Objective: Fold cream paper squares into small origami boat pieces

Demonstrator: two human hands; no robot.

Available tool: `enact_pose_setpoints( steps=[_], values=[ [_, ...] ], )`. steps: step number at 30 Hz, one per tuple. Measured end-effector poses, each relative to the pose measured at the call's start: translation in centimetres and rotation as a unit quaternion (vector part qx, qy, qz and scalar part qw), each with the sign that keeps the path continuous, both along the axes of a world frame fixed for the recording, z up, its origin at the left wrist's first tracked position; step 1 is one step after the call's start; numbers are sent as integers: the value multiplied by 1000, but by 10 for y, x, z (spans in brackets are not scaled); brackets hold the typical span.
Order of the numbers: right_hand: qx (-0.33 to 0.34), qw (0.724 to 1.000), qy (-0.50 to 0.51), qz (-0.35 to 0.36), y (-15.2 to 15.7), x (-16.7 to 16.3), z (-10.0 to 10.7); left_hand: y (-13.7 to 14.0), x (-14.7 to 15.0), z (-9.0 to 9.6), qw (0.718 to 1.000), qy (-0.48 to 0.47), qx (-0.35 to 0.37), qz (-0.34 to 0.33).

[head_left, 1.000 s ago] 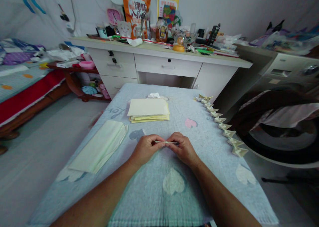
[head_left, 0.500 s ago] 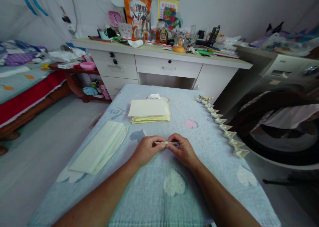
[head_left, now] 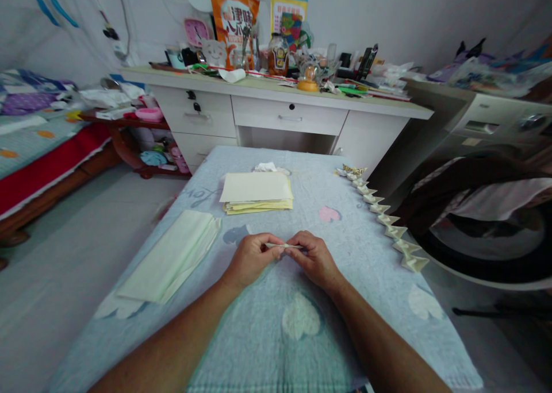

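Note:
Between both hands is a small piece of folded paper (head_left: 284,245), pale and narrow, mostly covered by fingers. My left hand (head_left: 253,257) pinches its left end with thumb and fingers, and my right hand (head_left: 314,257) pinches the right end. The fingertips nearly meet at the middle. Beyond the hands lies a stack of cream and yellow paper sheets (head_left: 256,187). To the left, a pile of pale green paper (head_left: 170,258) lies at a slant. Along the right edge runs a row of several folded paper boat-like pieces (head_left: 394,230), the farthest one patterned.
A blue-grey cloth with hearts covers the table (head_left: 259,335). Crumpled white tissue (head_left: 265,167) sits behind the stack. At the back stands a cluttered white desk (head_left: 267,110); a washing machine (head_left: 487,128) is on the right, a bed (head_left: 47,146) on the left.
The folded paper looks flatter and narrower between the fingers, and its right tip shows less. Both hands stay in nearly the same place. The whole view has shifted slightly.

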State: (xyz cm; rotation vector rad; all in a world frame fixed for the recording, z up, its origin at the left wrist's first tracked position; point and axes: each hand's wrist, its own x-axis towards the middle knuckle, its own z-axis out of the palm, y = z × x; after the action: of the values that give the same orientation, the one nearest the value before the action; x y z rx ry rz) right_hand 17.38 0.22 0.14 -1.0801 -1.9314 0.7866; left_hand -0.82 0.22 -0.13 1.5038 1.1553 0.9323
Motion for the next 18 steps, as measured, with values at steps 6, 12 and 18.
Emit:
enact_pose_setpoints(
  steps=[6, 12, 18],
  values=[
    [0, 1000, 19, 1, 0, 0, -2, 0, 0, 0, 1000, 6, 8, 14],
    [2, 1000, 16, 2, -1, 0, 0, -1, 0, 1, 998, 39, 40, 25],
    [11, 1000, 7, -8, 1, 4, -1, 3, -5, 0, 997, 38, 64, 12]
  ],
)
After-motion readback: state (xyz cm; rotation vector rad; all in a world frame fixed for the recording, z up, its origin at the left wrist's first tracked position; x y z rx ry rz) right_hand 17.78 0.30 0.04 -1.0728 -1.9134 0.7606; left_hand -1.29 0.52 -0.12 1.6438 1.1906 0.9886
